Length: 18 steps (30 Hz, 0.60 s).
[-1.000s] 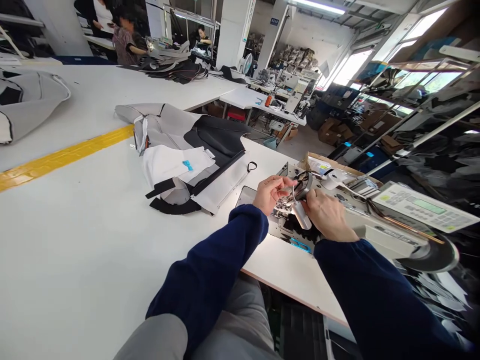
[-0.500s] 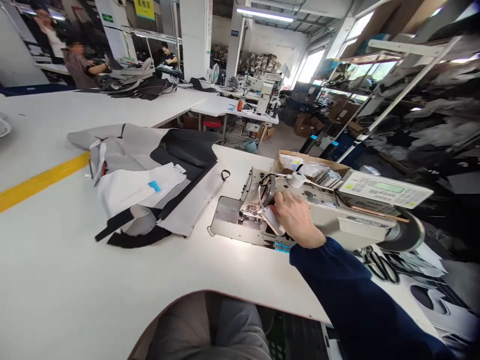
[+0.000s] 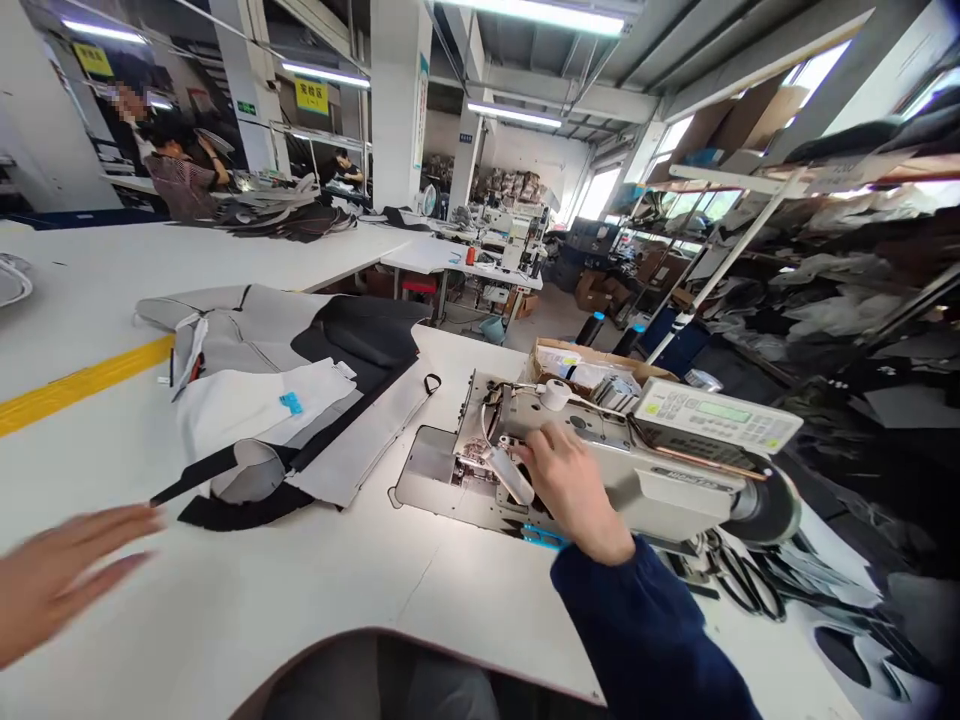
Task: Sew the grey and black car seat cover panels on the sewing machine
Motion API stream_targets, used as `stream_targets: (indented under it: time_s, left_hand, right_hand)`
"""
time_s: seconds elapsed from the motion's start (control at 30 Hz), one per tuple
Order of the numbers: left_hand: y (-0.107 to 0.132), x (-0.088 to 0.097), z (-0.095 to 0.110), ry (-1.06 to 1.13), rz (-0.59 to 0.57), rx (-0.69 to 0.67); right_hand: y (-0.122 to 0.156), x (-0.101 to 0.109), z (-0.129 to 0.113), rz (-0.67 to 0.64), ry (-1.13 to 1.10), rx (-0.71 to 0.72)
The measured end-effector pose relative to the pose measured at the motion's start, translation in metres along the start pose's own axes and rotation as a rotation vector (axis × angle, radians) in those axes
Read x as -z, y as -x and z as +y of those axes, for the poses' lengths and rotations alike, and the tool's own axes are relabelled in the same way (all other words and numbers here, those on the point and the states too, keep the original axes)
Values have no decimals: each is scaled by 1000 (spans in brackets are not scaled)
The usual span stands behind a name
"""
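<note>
My right hand (image 3: 574, 485) rests against the front of the sewing machine (image 3: 645, 455), its fingers curled by a small grey cylinder part (image 3: 511, 475) near the needle area. What the fingers grip is hard to make out. My left hand (image 3: 56, 575) hovers low at the left edge over the white table (image 3: 300, 590), fingers stretched out and apart, holding nothing, slightly blurred. It points toward a pile of grey, white and black fabric pieces (image 3: 285, 400) with a black strap end (image 3: 180, 488) closest to it.
A yellow line (image 3: 82, 385) crosses the table at left. A cardboard box (image 3: 592, 365) sits behind the machine, whose control panel (image 3: 712, 415) faces up. Scissors (image 3: 739, 580) lie at right. Other people (image 3: 176, 165) work at far tables. Racks of material fill the right.
My left hand left the needle area, went out of view, and now reaches out low at the left. My right hand stays at the machine. The view has tilted up.
</note>
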<state>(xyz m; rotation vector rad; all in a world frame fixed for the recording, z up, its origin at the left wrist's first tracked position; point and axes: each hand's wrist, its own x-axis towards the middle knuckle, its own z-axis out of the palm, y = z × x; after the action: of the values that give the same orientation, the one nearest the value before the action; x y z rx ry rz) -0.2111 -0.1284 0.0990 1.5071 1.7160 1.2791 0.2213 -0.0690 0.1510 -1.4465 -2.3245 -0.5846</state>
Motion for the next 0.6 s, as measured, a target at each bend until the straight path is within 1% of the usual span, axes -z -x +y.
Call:
stream_targets:
  time_s: [0.03, 0.07, 0.1, 0.13, 0.17, 0.2, 0.27, 0.3, 0.33, 0.4, 0.43, 0.5, 0.53, 0.57, 0.6]
  left_hand:
    - [6, -9, 5, -70, -81, -76]
    - [9, -25, 12, -147, -180, -175]
    - [8, -47, 21, -216, -278, -282]
    - [5, -73, 32, -260, -356, -375]
    - [1, -100, 43, -272, -403, -437]
    - [-5, -126, 54, -244, -427, -456]
    - [-15, -171, 72, -195, -452, -393]
    - [-19, -187, 78, -160, -477, -344]
    - [-23, -199, 82, -105, -512, -289]
    - [-28, -212, 85, 77, -637, -159]
    - [-30, -214, 85, 205, -724, -77]
    - [-33, -213, 82, 499, -894, 97]
    - [-35, -211, 79, 640, -939, 172]
    - [-36, -210, 74, 765, -944, 228]
    - [-37, -210, 69, 867, -910, 265]
  right_hand:
    - [15, 1, -5, 75, -116, -56]
    - [31, -2, -13, 127, -275, -110]
    - [47, -10, -22, 131, -470, -151]
    - [62, -20, -33, 86, -657, -232]
    - [73, -33, -45, 13, -836, -324]
    - [81, -47, -56, -61, -1023, -435]
    - [83, -70, -77, -188, -1401, -660]
    - [79, -78, -86, -221, -1587, -740]
    - [73, -82, -94, -255, -1756, -783]
    - [64, -84, -110, -319, -2005, -774]
    - [62, -83, -119, -354, -2070, -744]
    - [69, -83, -135, -406, -2089, -705]
    - [76, -84, -143, -418, -2064, -702]
    - [86, -85, -150, -424, -2032, -701]
    - [96, -87, -155, -429, -2001, -702]
